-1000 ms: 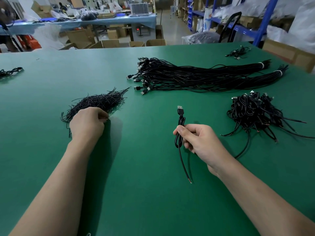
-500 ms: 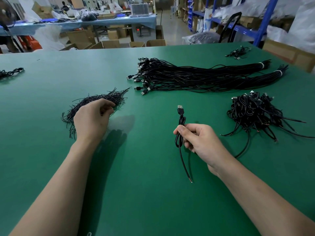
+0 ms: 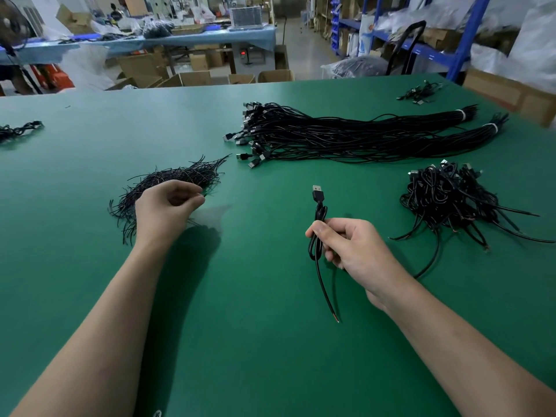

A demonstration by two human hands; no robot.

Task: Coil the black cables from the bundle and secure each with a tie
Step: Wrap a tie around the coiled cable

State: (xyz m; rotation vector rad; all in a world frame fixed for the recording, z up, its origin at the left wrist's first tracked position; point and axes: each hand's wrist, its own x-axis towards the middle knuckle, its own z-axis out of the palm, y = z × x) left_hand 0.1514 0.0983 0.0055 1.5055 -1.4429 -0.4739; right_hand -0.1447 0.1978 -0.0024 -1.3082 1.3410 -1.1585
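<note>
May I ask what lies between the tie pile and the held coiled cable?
Only bare green table separates tie pile and coiled cable; head view.

table (image 3: 270,341) green. cables (image 3: 346,136) black, bands (image 3: 460,114) white. ties (image 3: 168,179) black. plug (image 3: 317,188) tip silver. far shelving (image 3: 464,40) blue.

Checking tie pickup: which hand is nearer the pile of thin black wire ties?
Left. The left hand overlaps the pile of thin black wire ties, pinching at its edge; the right hand is well to its right, holding a coiled black cable.
</note>
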